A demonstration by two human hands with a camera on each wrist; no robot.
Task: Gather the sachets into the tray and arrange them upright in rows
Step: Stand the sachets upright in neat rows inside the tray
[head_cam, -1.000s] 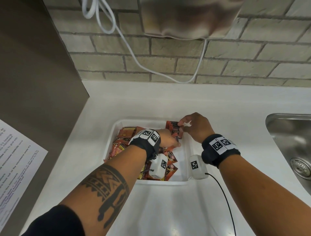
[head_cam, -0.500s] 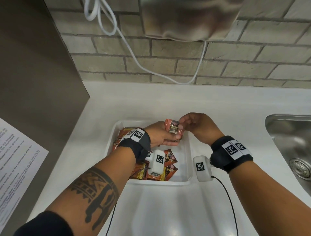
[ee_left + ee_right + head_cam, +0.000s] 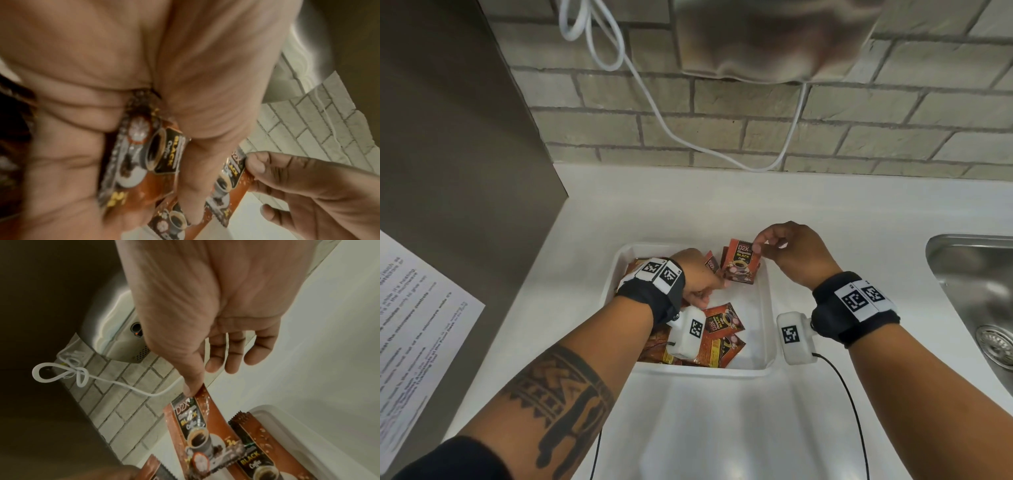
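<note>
Right hand (image 3: 796, 255) pinching top corner of one sachet (image 3: 742, 262), thumb and forefinger clamped on the seal, other fingers (image 3: 232, 356) loosely spread. Held by the top edge, label facing up and readable, probably so it drops in upright at the far right corner of the tray (image 3: 768, 329).

Left hand (image 3: 697, 274) inside the tray, fingers curled round a small bundle of sachets (image 3: 148, 162), thumb pressing them together. Likely bracing the standing ones so the row doesn't topple while the next goes in. Another sachet (image 3: 711, 263) poking up just beside that hand.

Remaining sachets (image 3: 722, 334) lying flat and overlapping at the near end of the tray, partly under the left wrist camera. No loose ones visible on the tabletop (image 3: 722, 428), so gathering looks done; arranging barely started.

Around: sink (image 3: 976, 294) well to the right, printed sheet (image 3: 417, 329) on the left panel, white cable (image 3: 654, 113) looping down the brick wall from a steel wall-mounted unit (image 3: 115, 340).

In the way: left hand crowding the slot the right one is aiming for; flat pile eating floor space for rows.
</note>
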